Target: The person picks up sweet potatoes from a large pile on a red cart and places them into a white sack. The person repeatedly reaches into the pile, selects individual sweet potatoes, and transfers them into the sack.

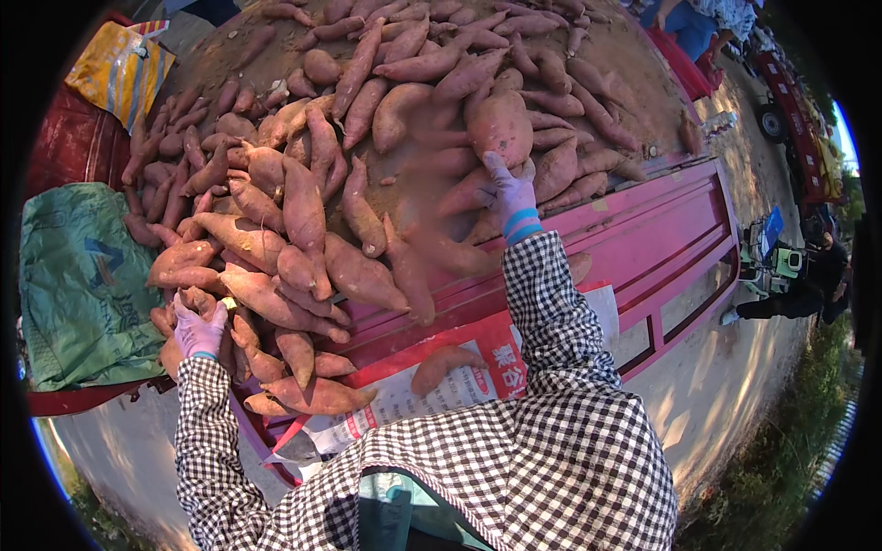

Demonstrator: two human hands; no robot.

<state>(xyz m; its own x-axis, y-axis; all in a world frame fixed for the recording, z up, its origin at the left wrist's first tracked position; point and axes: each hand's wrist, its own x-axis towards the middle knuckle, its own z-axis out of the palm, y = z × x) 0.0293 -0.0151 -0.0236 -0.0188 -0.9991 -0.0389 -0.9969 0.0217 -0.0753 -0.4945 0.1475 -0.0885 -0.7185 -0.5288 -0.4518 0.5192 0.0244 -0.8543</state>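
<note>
In my right hand, which wears a thin lilac glove, is a large rounded sweet potato, gripped by its near end above the heap. My left hand, gloved alike, has its fingers around a small sweet potato at the left edge of the nearer pile. Beside that hand lie several long sweet potatoes, stacked loosely on one another. More sweet potatoes spread over the soil-covered truck bed farther off. A single sweet potato rests on a printed sack right before me.
A magenta metal side panel runs along the bed's near edge. At left are a green woven sack and a yellow striped bag. Another person stands at upper right. A person is beside a scooter at far right.
</note>
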